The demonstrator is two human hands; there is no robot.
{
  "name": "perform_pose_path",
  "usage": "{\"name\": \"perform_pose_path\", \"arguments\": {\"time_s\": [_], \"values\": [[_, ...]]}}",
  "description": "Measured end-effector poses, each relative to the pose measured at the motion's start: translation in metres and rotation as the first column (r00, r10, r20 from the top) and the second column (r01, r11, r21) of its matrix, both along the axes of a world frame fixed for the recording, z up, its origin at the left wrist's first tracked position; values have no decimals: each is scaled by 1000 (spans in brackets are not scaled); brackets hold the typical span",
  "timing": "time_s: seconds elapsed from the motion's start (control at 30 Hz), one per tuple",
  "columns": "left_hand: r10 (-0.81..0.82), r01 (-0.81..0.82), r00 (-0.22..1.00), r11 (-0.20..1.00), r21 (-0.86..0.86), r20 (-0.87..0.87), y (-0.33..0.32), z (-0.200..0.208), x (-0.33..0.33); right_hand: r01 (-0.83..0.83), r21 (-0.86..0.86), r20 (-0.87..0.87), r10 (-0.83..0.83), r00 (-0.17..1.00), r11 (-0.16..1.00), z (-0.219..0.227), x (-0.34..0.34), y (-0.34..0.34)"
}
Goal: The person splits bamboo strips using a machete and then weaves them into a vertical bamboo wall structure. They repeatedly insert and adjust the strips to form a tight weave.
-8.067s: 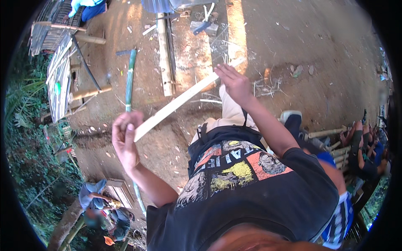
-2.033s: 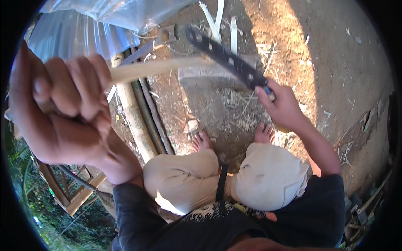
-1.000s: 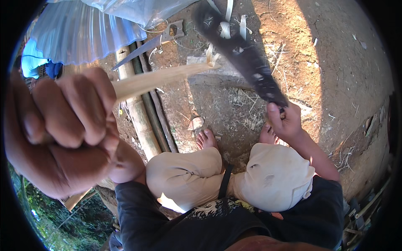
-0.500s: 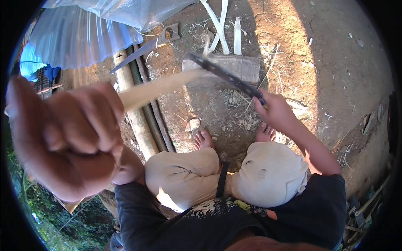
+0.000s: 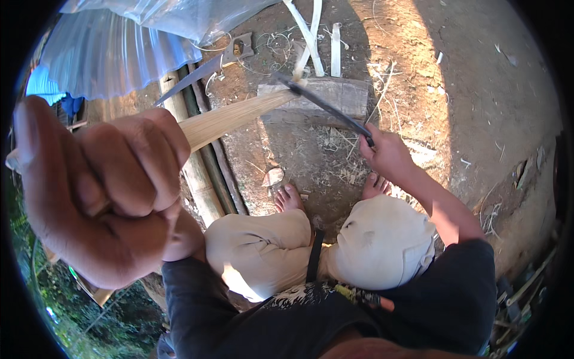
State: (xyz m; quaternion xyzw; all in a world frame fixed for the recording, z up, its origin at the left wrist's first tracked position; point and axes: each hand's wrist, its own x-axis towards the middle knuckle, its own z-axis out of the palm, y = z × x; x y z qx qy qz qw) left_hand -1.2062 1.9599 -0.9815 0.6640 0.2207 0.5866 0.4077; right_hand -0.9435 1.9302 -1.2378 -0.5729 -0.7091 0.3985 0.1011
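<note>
the strip (image 5: 239, 116), pale and flat, ran from the left middle of the frame up toward the upper centre, its near end in my left hand (image 5: 107, 185). that hand was clenched around it, knuckles large and close to the camera. the knife (image 5: 326, 107) slanted down from the upper centre, its dark blade crossing the strip's far end; i could not tell how deep its edge sat in the wood. my right hand (image 5: 388, 154), right of centre, grasped the handle.

behind the blade and the strip's end, the block (image 5: 353, 99) lay on its side on the dirt. just past it, at the top of the frame, were pale slats (image 5: 314, 36), two of them crossed and a shorter one beside them. shavings (image 5: 341, 143) littered the ground below the block.

left of the block, the saw (image 5: 197, 78) lay slanting across the upper end of the bamboo pole (image 5: 200, 179), with darker poles alongside. a ribbed clear sheet (image 5: 113, 60) filled the upper left.

my bare feet (image 5: 288, 197) showed near the centre, below the block, with my beige trousers (image 5: 257, 245) bent at the knees beneath them. green plants (image 5: 125, 329) filled the lower left.
</note>
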Motion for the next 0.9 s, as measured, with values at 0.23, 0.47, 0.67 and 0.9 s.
{"name": "perform_pose_path", "arguments": {"time_s": [0.23,0.47,0.67,0.9], "values": [[42,-43,999,999,-7,-15,18,-6,6,36,42,-148,-30,989,998,41,9,20],[86,-87,996,996,-31,-26,19,-1,5,92,219,-261,-33,965,971,30,-3,-7],[117,-118,993,993,-17,-20,20,3,3,65,-32,-42,-66,997,997,3,2,17],[165,-166,985,986,-27,-41,12,1,9,-20,206,-148,52,988,978,52,-2,1]]}}
